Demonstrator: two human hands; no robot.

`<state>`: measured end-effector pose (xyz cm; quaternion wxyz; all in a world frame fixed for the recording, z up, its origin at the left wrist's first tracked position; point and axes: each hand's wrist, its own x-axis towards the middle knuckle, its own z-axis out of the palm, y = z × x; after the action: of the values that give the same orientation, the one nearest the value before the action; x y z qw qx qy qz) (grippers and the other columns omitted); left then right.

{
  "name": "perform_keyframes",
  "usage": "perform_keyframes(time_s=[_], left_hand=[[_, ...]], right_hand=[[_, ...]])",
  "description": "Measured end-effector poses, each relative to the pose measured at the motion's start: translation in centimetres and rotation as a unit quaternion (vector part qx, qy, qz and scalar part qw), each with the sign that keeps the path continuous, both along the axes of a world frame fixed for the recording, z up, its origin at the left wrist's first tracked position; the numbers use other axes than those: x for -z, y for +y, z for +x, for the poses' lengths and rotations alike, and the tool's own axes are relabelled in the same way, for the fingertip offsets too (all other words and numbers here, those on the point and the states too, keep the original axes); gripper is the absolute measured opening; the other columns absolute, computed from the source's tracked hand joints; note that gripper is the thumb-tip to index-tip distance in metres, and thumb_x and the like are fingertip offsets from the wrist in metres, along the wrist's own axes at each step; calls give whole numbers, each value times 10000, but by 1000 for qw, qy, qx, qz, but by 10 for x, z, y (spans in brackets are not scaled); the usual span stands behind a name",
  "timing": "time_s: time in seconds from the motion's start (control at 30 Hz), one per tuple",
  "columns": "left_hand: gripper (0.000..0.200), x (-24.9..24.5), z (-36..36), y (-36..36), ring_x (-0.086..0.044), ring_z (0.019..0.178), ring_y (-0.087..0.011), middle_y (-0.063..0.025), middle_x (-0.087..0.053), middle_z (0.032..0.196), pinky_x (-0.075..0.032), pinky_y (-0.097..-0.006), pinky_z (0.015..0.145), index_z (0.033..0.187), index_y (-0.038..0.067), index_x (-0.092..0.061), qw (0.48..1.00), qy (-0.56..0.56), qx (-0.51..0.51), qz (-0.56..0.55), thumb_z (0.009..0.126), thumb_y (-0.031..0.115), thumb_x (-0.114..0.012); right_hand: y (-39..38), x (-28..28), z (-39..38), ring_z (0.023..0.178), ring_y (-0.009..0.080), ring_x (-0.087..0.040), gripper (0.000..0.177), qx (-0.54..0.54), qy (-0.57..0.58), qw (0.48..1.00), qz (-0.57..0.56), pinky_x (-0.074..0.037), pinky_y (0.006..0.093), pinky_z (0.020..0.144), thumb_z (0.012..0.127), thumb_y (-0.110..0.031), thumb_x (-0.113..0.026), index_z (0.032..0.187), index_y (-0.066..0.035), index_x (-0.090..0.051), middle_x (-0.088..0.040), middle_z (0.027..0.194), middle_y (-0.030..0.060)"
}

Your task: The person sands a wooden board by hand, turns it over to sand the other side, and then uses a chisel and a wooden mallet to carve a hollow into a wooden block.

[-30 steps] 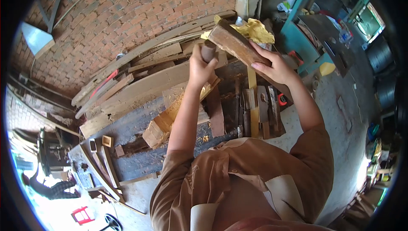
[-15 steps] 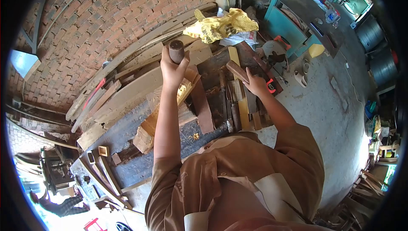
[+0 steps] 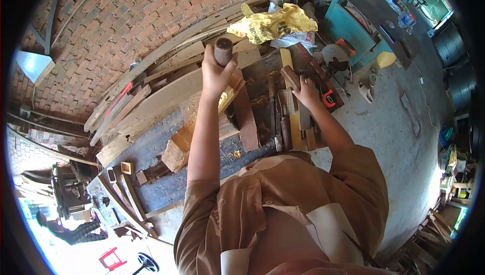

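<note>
My left hand [image 3: 216, 79] is wrapped round a thick, dark-brown round wooden handle [image 3: 223, 52], its worn flat end tilted up towards me. What lies under that fist is partly hidden. Just below it, a pale, hollowed wooden piece [image 3: 183, 146] rests on the dark workbench [image 3: 151, 194]. To the right, my right hand [image 3: 306, 93] grips a short brown wooden bar [image 3: 290, 77] that points up and left, above several long-handled tools [image 3: 278, 108] and a yellow wooden strip [image 3: 287, 58]. A flat brown board [image 3: 246, 123] lies between both hands.
Long planks [image 3: 151, 105] lean along the brick wall [image 3: 126, 17]. A yellow sack [image 3: 273, 25] sits at the back. A circular saw [image 3: 336, 55] and sandals [image 3: 368, 90] are on the right. Another person [image 3: 70, 232] is at far left.
The whole view has shifted, so the bench and wall sit slightly further right and higher. The bar in my right hand is tilted a little more steeply. Both hands keep their holds.
</note>
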<state>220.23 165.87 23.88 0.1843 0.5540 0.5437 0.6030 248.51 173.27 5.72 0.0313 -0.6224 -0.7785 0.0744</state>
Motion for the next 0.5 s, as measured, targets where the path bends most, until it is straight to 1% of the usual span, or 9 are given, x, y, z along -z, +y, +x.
perform_keyframes(time_s=[0.07, 0.13, 0.2, 0.27, 0.33, 0.4, 0.43, 0.47, 0.5], left_hand=[[359, -3, 1, 1, -527, 707, -166, -124, -558, 786, -440, -290, 659, 940, -2, -454, 1000, 13, -1, 3, 691, 108, -688], [374, -5, 0, 1, -527, 722, -173, -130, -559, 812, -440, -293, 669, 956, -7, -447, 1000, 24, 8, 7, 696, 108, -690], [376, -8, -2, -1, -526, 743, -172, -133, -556, 832, -439, -294, 678, 962, -8, -444, 1000, 21, 3, -4, 699, 103, -689], [388, -10, -5, 0, -518, 740, -166, -134, -553, 840, -439, -295, 683, 970, -10, -443, 1000, 13, 10, -17, 700, 111, -694], [397, -4, -13, 1, -557, 797, -220, -162, -557, 902, -444, -315, 701, 971, -13, -444, 999, -8, 18, -30, 698, 119, -700], [476, 9, -25, -2, -562, 925, -303, -209, -542, 997, -445, -352, 745, 1050, -16, -413, 993, 110, 39, -37, 712, 160, -697], [651, 13, -30, -12, -504, 1041, -365, -249, -505, 1091, -433, -391, 806, 1163, -11, -351, 982, 163, 8, -92, 718, 324, -690], [651, 23, -38, -23, -504, 1041, -365, -249, -505, 1091, -433, -391, 806, 1163, -11, -351, 982, 162, 0, -93, 718, 324, -690], [742, 40, -49, -35, -461, 1092, -362, -238, -465, 1158, -405, -409, 861, 1218, 2, -322, 947, 237, -38, -212, 699, 385, -689]], right_hand=[[27, 3, -9, 999, 313, -516, 704, -105, 171, 971, 127, -442, 387, 823, 708, -345, -680, 1243, 3, -382, -491, 1089, 210], [29, -57, -49, 1083, 295, -472, 758, -114, 432, 894, 18, -426, 369, 852, 714, -329, -693, 1295, -13, -322, -479, 1132, 211], [21, -119, -89, 1159, 251, -417, 772, -167, 557, 811, -56, -396, 360, 893, 716, -334, -701, 1319, -55, -308, -453, 1210, 180], [5, -176, -120, 1171, 202, -396, 747, -280, 561, 777, -63, -346, 359, 940, 745, -278, -685, 1343, -96, -276, -417, 1271, 96], [0, -201, -156, 1175, 182, -390, 783, -396, 561, 726, -20, -337, 364, 958, 734, -301, -692, 1352, -99, -255, -418, 1270, 86], [-9, -212, -187, 1034, 173, -519, 635, -396, 586, 706, -28, -409, 327, 903, 748, -246, -687, 1263, -69, -360, -538, 1117, 102], [-10, -208, -200, 954, 177, -555, 548, -369, 633, 678, -58, -437, 322, 856, 761, -224, -675, 1203, -59, -394, -569, 1026, 102], [-9, -201, -210, 874, 180, -591, 462, -339, 677, 647, -89, -465, 317, 809, 775, -201, -663, 1142, -50, -428, -599, 936, 102], [-9, -197, -215, 813, 179, -597, 404, -339, 705, 614, -109, -474, 318, 772, 786, -188, -649, 1100, -43, -440, -598, 870, 95]])
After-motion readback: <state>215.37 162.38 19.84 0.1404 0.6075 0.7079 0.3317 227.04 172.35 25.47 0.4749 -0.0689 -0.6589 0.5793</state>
